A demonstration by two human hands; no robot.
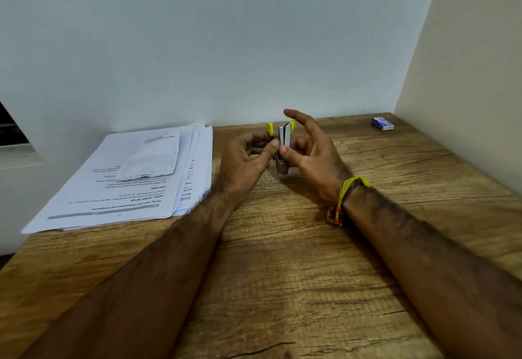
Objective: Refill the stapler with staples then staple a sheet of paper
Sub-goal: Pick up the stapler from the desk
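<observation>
Stapler [284, 147], slim steel, yellow-tipped

Surface [282, 274]: wood-grain finish, brown, matt, visibly streaked and rough-looking. Stapler [283, 147]: bright, glossy metal body with yellow plastic ends. Left of the stapler, paper stack [113, 189]: matt white printed sheets. Far right of the stapler, small box [382, 123]: blue-and-white, looks like smooth card. Wall [197, 34] behind the stapler: matt, pale painted.
</observation>
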